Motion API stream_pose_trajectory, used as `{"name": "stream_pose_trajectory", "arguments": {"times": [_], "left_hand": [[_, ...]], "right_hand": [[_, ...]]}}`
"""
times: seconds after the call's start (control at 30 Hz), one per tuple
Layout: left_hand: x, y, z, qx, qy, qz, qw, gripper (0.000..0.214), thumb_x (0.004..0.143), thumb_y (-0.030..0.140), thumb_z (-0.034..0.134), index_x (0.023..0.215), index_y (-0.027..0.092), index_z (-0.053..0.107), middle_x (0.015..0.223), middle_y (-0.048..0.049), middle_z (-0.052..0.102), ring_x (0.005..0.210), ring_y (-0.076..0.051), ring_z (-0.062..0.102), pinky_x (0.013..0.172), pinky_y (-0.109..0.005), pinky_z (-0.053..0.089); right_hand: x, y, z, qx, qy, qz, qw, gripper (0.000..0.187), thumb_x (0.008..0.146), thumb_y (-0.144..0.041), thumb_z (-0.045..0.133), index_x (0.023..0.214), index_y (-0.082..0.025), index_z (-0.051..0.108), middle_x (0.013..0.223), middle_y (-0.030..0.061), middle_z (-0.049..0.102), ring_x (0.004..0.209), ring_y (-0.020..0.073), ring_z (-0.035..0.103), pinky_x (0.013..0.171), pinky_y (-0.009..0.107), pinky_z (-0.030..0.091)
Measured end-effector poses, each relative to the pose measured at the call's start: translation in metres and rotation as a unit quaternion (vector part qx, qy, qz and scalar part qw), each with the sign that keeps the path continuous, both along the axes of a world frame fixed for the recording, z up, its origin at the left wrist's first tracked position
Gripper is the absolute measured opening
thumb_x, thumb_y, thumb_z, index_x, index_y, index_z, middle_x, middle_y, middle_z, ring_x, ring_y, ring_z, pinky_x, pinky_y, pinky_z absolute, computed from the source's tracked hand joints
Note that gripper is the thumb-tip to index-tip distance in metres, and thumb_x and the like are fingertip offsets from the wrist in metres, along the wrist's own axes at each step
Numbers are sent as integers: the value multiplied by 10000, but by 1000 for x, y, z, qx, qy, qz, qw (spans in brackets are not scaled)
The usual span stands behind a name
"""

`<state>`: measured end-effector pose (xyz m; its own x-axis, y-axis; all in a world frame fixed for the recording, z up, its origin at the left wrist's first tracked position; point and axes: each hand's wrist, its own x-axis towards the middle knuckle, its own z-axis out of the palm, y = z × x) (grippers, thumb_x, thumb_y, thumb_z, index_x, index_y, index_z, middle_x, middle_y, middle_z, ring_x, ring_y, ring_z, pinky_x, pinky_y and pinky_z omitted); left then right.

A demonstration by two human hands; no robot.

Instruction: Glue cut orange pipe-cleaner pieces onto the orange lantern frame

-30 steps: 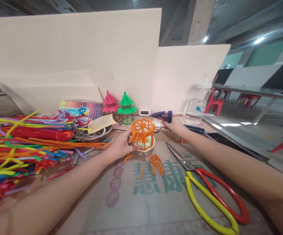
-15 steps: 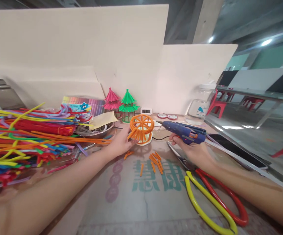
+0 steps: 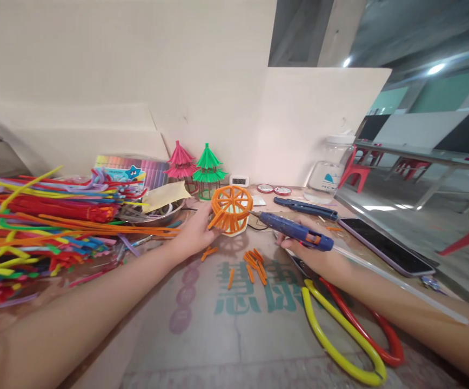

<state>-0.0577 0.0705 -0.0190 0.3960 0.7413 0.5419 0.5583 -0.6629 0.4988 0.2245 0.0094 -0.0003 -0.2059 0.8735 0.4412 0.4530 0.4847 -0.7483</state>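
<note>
My left hand (image 3: pixel 195 233) grips the side of a small orange pipe-cleaner cage (image 3: pixel 231 208) standing on a pale base. My right hand (image 3: pixel 313 257) is closed around a blue glue gun (image 3: pixel 293 229), whose nozzle points left and nearly touches the cage's right side. Several short orange pipe-cleaner pieces (image 3: pixel 254 264) lie on the cardboard just in front of the cage.
A big heap of coloured pipe cleaners (image 3: pixel 44 221) fills the left. Large scissors with yellow and red handles (image 3: pixel 346 332) lie under my right forearm. A pink (image 3: pixel 180 165) and a green model (image 3: pixel 208 167) stand behind; a phone (image 3: pixel 386 247), a jar (image 3: pixel 327 175) and a blue tool (image 3: pixel 305 208) sit right.
My right hand picked up the glue gun from the back of the table and brought it forward, its nozzle now at the cage. My left hand stayed on the cage.
</note>
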Motion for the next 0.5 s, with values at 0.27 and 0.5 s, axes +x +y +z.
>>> {"name": "stream_pose_trajectory", "arguments": {"times": [0.27,0.5], "left_hand": [[1,0,2,5,6,-9,1000,570,824,234,602,1368,180,442,1423,-128,484,1334,-287,444,1139,-463,347],[-1,0,1,13,16,-8,1000,600,825,219,601,1393,177,416,1422,-132,485,1345,-280,432,1148,-466,334]], "right_hand": [[0,2,-2,19,15,-31,999,247,713,-373,705,798,-231,522,716,-11,589,651,172,544,619,296,437],[0,4,-5,42,27,-32,998,253,704,-379,716,833,-232,556,744,-4,599,691,182,549,641,300,431]]}}
